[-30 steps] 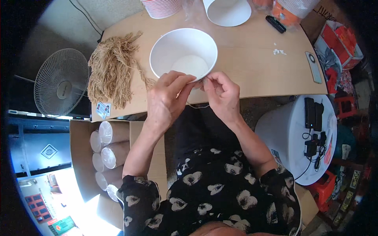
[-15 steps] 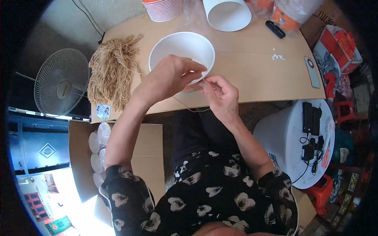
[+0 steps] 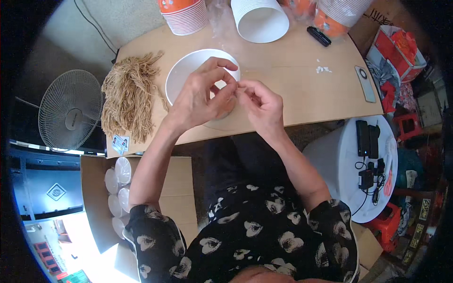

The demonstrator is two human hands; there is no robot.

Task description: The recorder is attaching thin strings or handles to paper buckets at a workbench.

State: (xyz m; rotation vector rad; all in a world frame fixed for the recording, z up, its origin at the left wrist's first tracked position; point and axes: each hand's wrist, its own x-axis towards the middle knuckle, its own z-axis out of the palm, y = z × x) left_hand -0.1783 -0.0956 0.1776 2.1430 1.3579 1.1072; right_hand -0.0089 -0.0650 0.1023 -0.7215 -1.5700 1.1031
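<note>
A wide white paper tub [image 3: 177, 78] stands on the table in front of me, its open mouth upward. My left hand [image 3: 200, 96] is over its near right side, thumb and index finger pinched and the other fingers raised. My right hand [image 3: 264, 106] meets it fingertip to fingertip just right of the tub, with its fingers curled in. Between the fingertips they pinch what seems to be a thin string, mostly hidden by the fingers. To the left lies a heap of tan strings [image 3: 130, 96].
Stacked paper tubs [image 3: 186, 19] and a tub stack on its side [image 3: 262, 23] stand at the back. A black stapler [image 3: 319, 36], white scraps [image 3: 323, 70] and a phone [image 3: 364, 84] lie right. A fan [image 3: 71, 111], carton [image 3: 177, 188] and white drum [image 3: 325, 155] surround the table.
My left hand has moved off the tub's rim, and its fingertips now meet the right hand's. The hanging loop of string no longer shows plainly. The whole view has shifted slightly.
</note>
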